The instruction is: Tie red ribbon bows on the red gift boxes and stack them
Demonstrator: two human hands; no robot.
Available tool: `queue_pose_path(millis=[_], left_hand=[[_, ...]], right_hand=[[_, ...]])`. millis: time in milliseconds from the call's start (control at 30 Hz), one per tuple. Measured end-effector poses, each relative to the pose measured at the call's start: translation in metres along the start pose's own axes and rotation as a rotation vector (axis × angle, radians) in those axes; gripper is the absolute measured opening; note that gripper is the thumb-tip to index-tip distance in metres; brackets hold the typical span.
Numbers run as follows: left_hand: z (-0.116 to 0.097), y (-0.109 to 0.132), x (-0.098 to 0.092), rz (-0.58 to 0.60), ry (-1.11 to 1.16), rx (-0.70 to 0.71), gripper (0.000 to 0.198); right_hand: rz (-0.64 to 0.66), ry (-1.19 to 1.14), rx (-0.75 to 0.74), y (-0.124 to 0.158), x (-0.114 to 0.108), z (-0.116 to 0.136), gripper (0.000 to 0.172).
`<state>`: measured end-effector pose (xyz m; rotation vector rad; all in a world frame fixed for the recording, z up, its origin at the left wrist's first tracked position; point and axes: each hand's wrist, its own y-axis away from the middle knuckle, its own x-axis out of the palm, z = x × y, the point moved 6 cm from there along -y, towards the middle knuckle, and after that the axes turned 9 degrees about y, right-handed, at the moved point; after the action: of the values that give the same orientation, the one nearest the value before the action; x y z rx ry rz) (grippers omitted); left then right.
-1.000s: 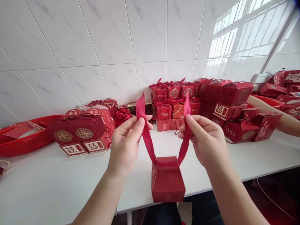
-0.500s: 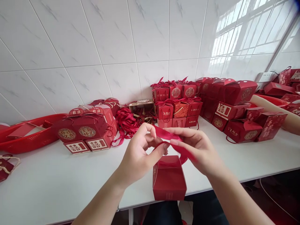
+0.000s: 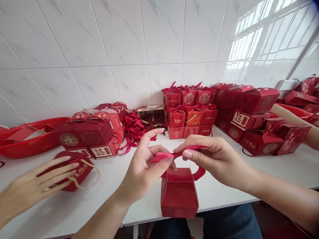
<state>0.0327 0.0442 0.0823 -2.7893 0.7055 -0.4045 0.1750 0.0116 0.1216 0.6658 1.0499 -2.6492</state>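
Observation:
A small red gift box (image 3: 179, 194) stands at the near edge of the white table (image 3: 249, 176), with a red ribbon (image 3: 174, 154) running up from both its sides. My left hand (image 3: 144, 166) pinches one ribbon end between thumb and forefinger, just above the box. My right hand (image 3: 211, 157) pinches the other end, and the two ends cross between my hands. A loop of ribbon (image 3: 199, 173) hangs at the box's right side.
Another person's hand (image 3: 32, 186) holds a red box with a rope handle (image 3: 77, 172) at the left. Stacks of red gift boxes (image 3: 189, 111) line the tiled wall, with loose ribbons (image 3: 133, 129), a red tray (image 3: 30, 144) and another person's arm (image 3: 294, 121) at the right.
My hands came down and together from holding the ribbon ends up and apart; the ends now cross above the box. Another person's hand with a red box has come in at the left.

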Motion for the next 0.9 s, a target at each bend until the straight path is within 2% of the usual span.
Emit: queue_pose_path(millis=[67,167,267,333,400,467,567,633,700,767,833,900], left_hand=[[0.004,-0.003,-0.002,0.025,0.105,-0.044,0.046],[0.008,-0.008,-0.008,-0.003,0.234,-0.112,0.032],[0.013,-0.010,-0.008,0.004,0.309,-0.191,0.028],[0.016,-0.009,-0.005,0.038,0.313,-0.222,0.027],[0.014,-0.007,-0.004,0.049,0.241,-0.161,0.030],[0.005,-0.005,-0.010,-0.053,0.075,0.022,0.035],[-0.016,0.006,-0.030,-0.325,-0.234,0.343,0.034],[-0.023,0.015,-0.046,-0.403,-0.462,0.428,0.033],[-0.019,0.022,-0.067,-0.389,-0.725,0.409,0.033],[-0.006,0.031,-0.097,-0.363,-0.946,0.338,0.028],[0.014,0.043,-0.130,-0.361,-1.050,0.244,0.025],[0.039,0.054,-0.158,-0.352,-1.042,0.096,0.022]], right_hand=[[0.091,0.119,-0.116,0.002,-0.001,0.002,0.020],[0.168,0.450,-0.390,0.011,-0.001,0.008,0.026],[0.129,0.774,-0.576,0.018,-0.002,0.012,0.029],[0.082,0.869,-0.616,0.021,-0.001,0.012,0.029],[0.022,0.877,-0.610,0.022,-0.001,0.012,0.027],[-0.068,0.817,-0.548,0.023,-0.005,0.010,0.029],[-0.255,0.677,-0.377,0.030,-0.019,0.003,0.034],[-0.350,0.635,-0.225,0.043,-0.032,-0.008,0.030],[-0.393,0.651,-0.058,0.065,-0.046,-0.027,0.020],[-0.389,0.695,0.103,0.094,-0.059,-0.053,0.012],[-0.367,0.740,0.264,0.127,-0.069,-0.082,0.013],[-0.315,0.733,0.431,0.156,-0.074,-0.111,0.020]])
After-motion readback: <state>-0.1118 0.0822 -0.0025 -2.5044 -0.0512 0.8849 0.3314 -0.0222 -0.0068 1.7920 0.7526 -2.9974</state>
